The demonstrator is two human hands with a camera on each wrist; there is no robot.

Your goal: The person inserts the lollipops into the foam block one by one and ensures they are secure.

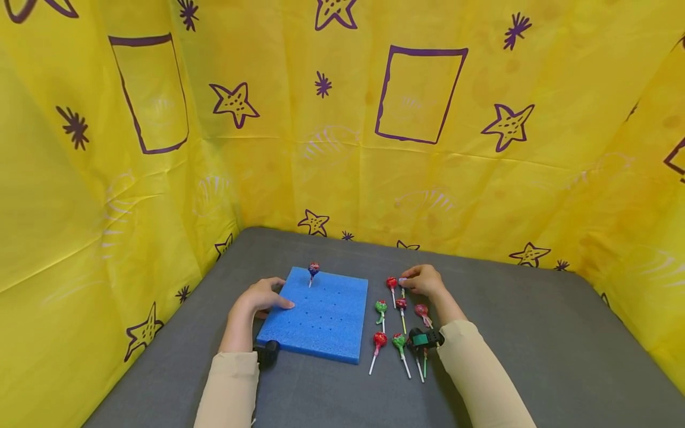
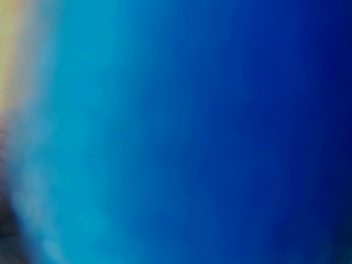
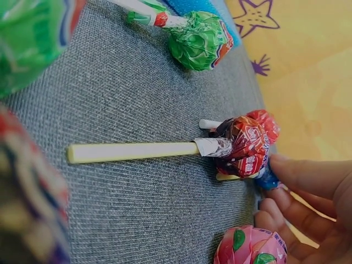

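My left hand (image 1: 262,295) grips the left edge of a blue foam board (image 1: 334,333), thumb on top and fingers at its side. Small holes dot the board, and one dark purple-and-red lollipop (image 1: 314,268) stands upright near its far edge. To the right, my right hand (image 1: 426,281) pinches the head of a blue-wrapped lollipop (image 3: 269,179) at the far end of the loose lollipops. A dark red lollipop (image 3: 242,146) with a yellowish stick partly hides it in the right wrist view. Blurred blue fills the left wrist view.
Between board and right arm lie red lollipops (image 1: 379,339), green lollipops (image 1: 399,341) and a pink lollipop (image 1: 421,311). My right wrist, wearing a camera strap (image 1: 426,339), covers several more. A yellow patterned cloth (image 1: 364,178) hangs around the grey table (image 1: 535,333).
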